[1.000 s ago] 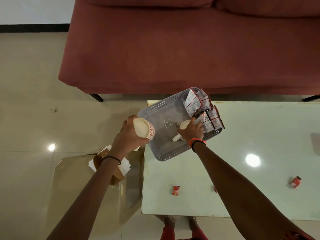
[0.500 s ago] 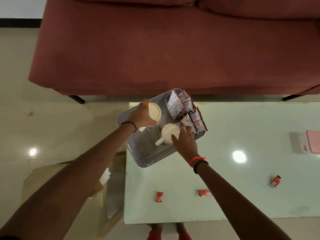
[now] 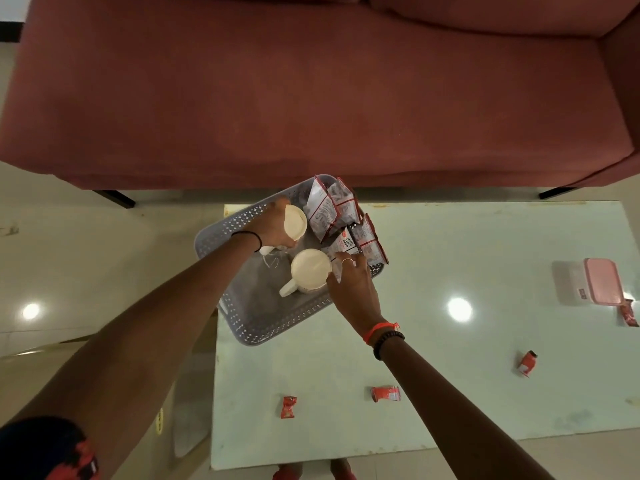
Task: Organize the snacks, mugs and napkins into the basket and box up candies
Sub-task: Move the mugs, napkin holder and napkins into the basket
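Note:
A grey perforated basket (image 3: 239,320) sits on the far left corner of the pale green table (image 3: 433,358). Several red-and-white snack packets (image 3: 339,216) stand along its right side. A cream mug (image 3: 310,271) stands upright in the basket, with the fingertips of my right hand (image 3: 351,289) touching its right rim. My left hand (image 3: 275,226) grips a second cream mug (image 3: 295,222) low inside the basket, next to the packets. Three red candies (image 3: 288,407) (image 3: 385,393) (image 3: 527,363) lie on the table's near part. A pink-lidded box (image 3: 601,285) rests at the right edge.
A red sofa (image 3: 311,84) runs along the far side of the table. A brown cardboard piece (image 3: 185,410) lies on the floor left of the table. One more red wrapper (image 3: 628,315) lies beside the pink box.
My left hand carried the second mug from beyond the basket's left edge into the basket. My right hand set the first mug down and slid back to its rim. The camera shifted right.

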Available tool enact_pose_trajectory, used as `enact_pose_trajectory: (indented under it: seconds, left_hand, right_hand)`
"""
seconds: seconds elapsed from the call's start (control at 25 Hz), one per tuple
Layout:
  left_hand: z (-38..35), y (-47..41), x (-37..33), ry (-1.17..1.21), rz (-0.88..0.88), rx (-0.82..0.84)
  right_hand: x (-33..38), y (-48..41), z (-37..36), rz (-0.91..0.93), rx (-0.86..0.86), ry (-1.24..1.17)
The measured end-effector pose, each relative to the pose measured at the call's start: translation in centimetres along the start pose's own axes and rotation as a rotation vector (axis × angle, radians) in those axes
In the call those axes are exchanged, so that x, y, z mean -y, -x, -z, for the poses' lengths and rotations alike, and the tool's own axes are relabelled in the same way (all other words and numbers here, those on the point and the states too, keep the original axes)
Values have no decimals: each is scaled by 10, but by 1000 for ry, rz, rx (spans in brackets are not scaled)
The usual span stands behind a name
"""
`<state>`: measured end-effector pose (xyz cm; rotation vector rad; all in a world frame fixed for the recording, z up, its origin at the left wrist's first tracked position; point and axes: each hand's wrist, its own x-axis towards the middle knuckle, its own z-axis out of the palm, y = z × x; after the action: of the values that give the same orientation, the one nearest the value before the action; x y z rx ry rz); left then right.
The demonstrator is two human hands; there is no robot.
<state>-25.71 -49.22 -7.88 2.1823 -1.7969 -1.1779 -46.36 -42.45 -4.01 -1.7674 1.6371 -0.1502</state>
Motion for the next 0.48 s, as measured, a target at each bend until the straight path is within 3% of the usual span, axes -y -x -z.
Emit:
enact_pose_trajectory:
  seconds: [0.28, 0.36, 0.48]
  left_hand:
    - [2, 11, 3, 50, -7, 47]
    - [4, 36, 7, 160, 0, -84]
    - [7, 94, 14, 312, 9, -413]
  right_hand:
    - [1, 4, 4, 43, -12, 59]
    - [8, 9, 2, 87, -45, 113]
    - [28, 18, -6, 158, -76, 149]
